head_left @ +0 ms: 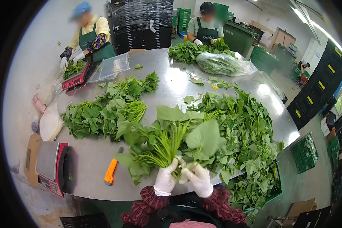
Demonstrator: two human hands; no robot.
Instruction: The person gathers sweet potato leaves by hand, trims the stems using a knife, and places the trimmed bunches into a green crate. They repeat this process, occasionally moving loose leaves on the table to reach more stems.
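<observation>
My left hand, in a white glove, is closed around the stems of a bunch of leafy greens. The bunch is held above the near edge of the table, its broad leaves pointing away from me. Close to the stem ends, my gloved right hand has its fingers bent and pinched together. What lies between those fingers is blurred and I cannot make it out. Right of my hands spreads a large heap of loose greens. An orange utility knife rests on the metal table to the left.
Bundled greens lie at the left. A red scale stands at the near left edge, another scale farther back. A green crate with greens sits below the right edge. Two people work across the table, near a bagged bunch.
</observation>
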